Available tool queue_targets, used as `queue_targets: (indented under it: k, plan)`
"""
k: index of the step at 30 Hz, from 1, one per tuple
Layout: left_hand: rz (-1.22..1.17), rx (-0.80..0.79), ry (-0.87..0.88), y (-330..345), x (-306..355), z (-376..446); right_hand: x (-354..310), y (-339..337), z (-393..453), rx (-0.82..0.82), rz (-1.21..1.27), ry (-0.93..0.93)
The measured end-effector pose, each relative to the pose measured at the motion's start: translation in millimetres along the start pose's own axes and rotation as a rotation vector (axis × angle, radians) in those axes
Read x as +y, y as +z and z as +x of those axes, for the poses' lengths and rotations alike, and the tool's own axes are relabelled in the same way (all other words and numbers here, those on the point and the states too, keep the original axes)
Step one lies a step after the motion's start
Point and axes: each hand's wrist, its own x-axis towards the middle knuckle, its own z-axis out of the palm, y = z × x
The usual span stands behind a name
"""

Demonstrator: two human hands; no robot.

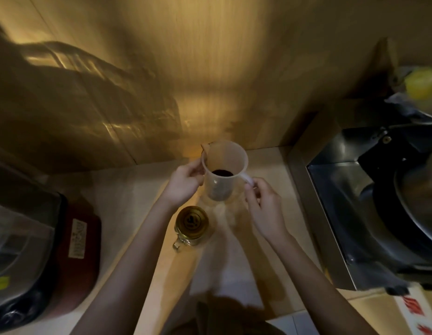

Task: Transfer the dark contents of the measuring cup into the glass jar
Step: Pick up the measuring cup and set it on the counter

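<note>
A translucent plastic measuring cup is upright near the back wall, with a dark heap at its bottom. My left hand grips the cup's left side near the rim. My right hand pinches the cup's handle on the right. A small glass jar with a handle stands on the pale counter in front of the cup, between my forearms, its mouth facing up and open.
A dark red appliance with a label and a plastic-wrapped item sit at the left. A steel stove with a dark pan fills the right. A wooden wall rises right behind the cup.
</note>
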Motion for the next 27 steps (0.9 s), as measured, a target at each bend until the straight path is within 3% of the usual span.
queue_targets:
  k: [10, 18, 27]
  plan:
    - [0.028, -0.069, 0.125, 51, 0, -67, 12, -51, -68, 0.163, -0.005, 0.038]
    - [-0.022, -0.199, 0.034, 94, -54, -105, 51, -52, -137, 0.024, -0.055, 0.165]
    - [0.080, -0.219, -0.076, 102, -109, -130, 75, -28, -158, -0.095, -0.105, 0.241]
